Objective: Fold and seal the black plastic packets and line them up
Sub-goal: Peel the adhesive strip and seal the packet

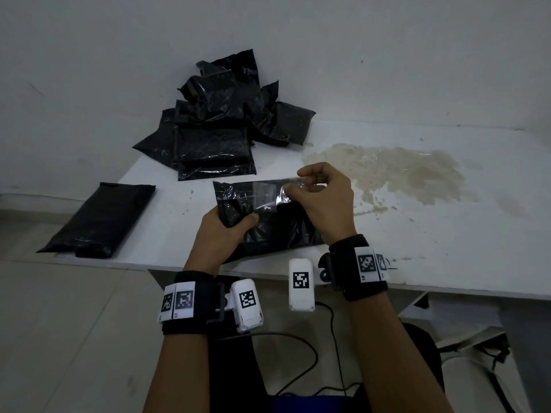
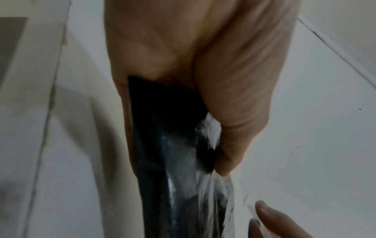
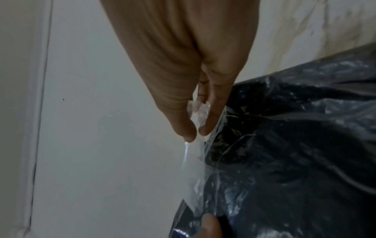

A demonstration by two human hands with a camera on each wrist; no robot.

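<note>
Left hand (image 1: 224, 231) is gripping the packet (image 1: 268, 216) just below the pile (image 1: 220, 120); right hand (image 1: 325, 201) is pinching the clear strip (image 1: 265, 195) — peeling it, seemingly — next, folding the flap shut.

Head camera is sitting above and behind both forearms, looking forward and down onto the white table (image 1: 417, 222) and the wall behind it; wide field, moderate distance. Left wrist camera is looking along the left hand (image 2: 203, 72) from very close, the palm filling the upper frame and the black packet (image 2: 173, 161) running away below. Right wrist camera is looking along the right hand (image 3: 183, 72), equally near, toward its fingertips (image 3: 187, 130). All three views are sharing the held packet and its clear strip (image 1: 265, 195).
</note>
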